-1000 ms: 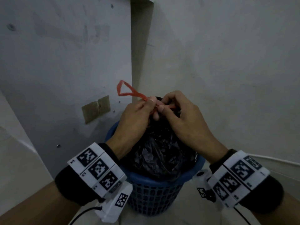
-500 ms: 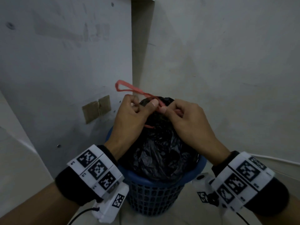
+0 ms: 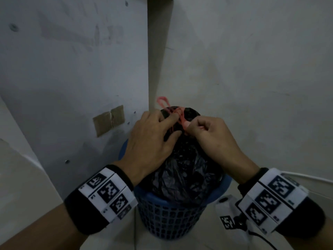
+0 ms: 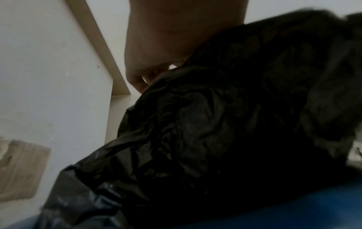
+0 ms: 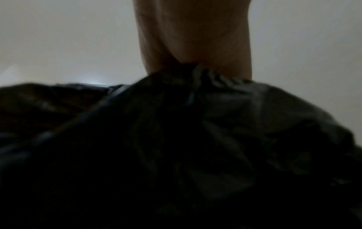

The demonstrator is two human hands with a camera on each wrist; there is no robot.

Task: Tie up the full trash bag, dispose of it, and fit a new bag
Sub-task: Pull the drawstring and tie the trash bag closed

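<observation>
A full black trash bag (image 3: 183, 168) stands in a blue mesh basket (image 3: 171, 219), its neck gathered by a red drawstring (image 3: 181, 117). A small red loop (image 3: 163, 101) sticks up behind the top. My left hand (image 3: 167, 122) lies over the neck, its index finger pressing on the crossed string and its thumb on the plastic. My right hand (image 3: 191, 127) pinches a strand of the drawstring just right of the knot. Both wrist views are dark: the bag (image 4: 215, 131) under my left hand (image 4: 166, 38), and the bag (image 5: 176, 147) under my right hand (image 5: 195, 31).
The basket sits in a corner: a grey panel with two brown tape patches (image 3: 108, 120) on the left, a plain wall behind and to the right. A thin white cable (image 3: 306, 179) runs along the wall's foot at the right. Pale floor surrounds the basket.
Both hands have dropped lower onto the bag's top. My left hand has gone from pinching the string to pressing on it with the index finger. The red loop has shrunk and moved behind the neck.
</observation>
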